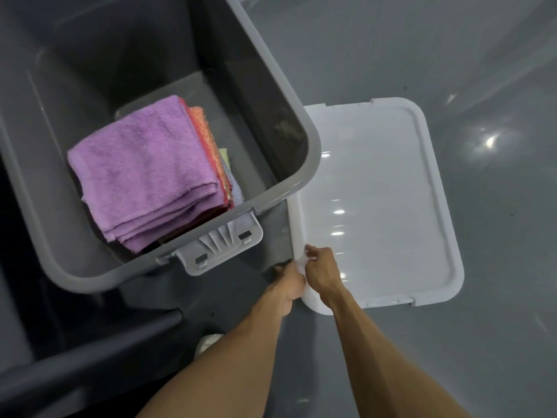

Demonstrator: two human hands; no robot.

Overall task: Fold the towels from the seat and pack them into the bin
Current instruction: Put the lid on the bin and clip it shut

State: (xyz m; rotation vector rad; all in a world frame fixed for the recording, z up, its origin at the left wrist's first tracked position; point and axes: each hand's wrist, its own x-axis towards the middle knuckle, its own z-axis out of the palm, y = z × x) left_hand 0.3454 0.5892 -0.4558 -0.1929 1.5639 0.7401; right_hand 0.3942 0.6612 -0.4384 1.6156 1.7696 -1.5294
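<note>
towels [144,170]: folded, stacked inside bin [313,152], purple on top | packing apparently done, seat out of view | lid [376,191]: flat on floor beside bin, not yet fitted | left hand [286,285], right hand [321,271]: both gripping lid's near edge

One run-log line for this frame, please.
stage: lid pickup | left hand: grips lid near edge | right hand: grips same edge | lid: flat on floor beside bin | bin: open, folded towels stacked inside
</note>
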